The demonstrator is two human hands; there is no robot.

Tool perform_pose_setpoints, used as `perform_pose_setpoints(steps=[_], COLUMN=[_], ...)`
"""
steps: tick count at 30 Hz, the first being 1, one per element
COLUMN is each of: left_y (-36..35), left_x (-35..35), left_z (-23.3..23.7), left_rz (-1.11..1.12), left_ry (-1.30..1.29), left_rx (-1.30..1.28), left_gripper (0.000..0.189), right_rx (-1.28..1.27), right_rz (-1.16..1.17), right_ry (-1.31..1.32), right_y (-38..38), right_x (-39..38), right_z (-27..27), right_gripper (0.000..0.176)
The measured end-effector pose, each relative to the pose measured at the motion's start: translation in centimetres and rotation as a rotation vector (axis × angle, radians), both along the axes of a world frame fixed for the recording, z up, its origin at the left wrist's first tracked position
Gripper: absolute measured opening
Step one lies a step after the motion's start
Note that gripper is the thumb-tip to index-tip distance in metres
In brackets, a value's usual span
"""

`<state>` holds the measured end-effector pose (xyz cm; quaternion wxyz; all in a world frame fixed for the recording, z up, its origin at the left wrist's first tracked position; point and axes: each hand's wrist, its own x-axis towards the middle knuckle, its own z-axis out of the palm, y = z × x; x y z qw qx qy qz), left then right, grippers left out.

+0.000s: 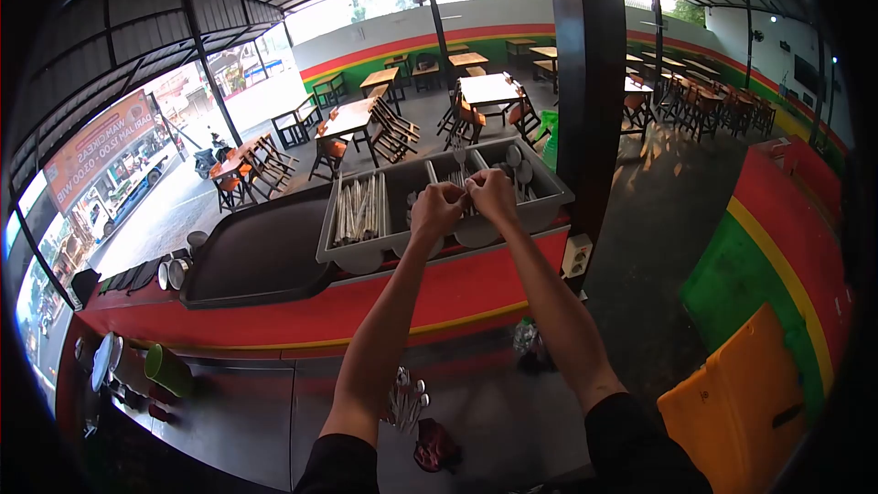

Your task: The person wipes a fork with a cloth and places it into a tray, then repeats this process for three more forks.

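Both of my hands are raised over a grey cutlery tray [373, 253] on the red counter. My left hand [438, 208] has its fingers closed in a pinch. Close beside it, my right hand [492, 194] is closed too, around the lower part of a fork [460, 157] that points up between the hands. Wrapped sticks [359, 209] fill the left compartment of the tray. Spoons [519, 170] stand in the right compartment. More cutlery lies partly hidden behind my hands in the middle compartments.
Left of the cutlery tray lies a large dark tray [261, 247], with metal cups [174, 273] beyond it. On the lower surface are more spoons [404, 401] and a dark red cloth [437, 446]. A black pillar [593, 82] rises at the right; an orange chair [741, 402] stands lower right.
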<state>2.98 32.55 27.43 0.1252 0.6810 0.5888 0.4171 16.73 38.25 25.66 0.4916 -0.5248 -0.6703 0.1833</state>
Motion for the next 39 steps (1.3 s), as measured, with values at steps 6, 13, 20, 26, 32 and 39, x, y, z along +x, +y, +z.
perform_pose_setpoints(steps=[6, 13, 20, 26, 32, 39], left_y=[-1.2, -4.9, -18.3, -31.5, -34.7, -32.6], left_x=[1.1, 0.8, -1.6, -7.1, -10.7, -12.3], left_z=[0.1, -3.0, -22.6, -44.6, -43.8, -43.9], left_rz=[0.149, 0.005, 0.111, 0.728, 0.702, 0.489], left_ry=[0.080, -0.026, -0.344, -0.240, -0.211, -0.051], left_rx=[0.155, 0.646, 0.370, -0.284, -0.311, -0.477], left_gripper=[0.024, 0.004, 0.006, 0.019, 0.020, 0.022], right_rx=[0.144, 0.431, 0.181, -0.200, -0.282, -0.204], right_rz=[-0.134, 0.086, 0.091, 0.702, 0.970, 0.641], right_ry=[0.021, 0.200, 0.416, -0.061, -0.218, -0.296], right_y=[-1.5, -5.3, -20.2, -39.6, -44.0, -44.4], right_x=[-0.7, 0.2, -0.9, -2.8, -3.5, -8.2], right_z=[0.1, -0.7, -15.4, -36.3, -38.6, -39.0], right_gripper=[0.024, 0.015, 0.019, 0.040, 0.049, 0.056])
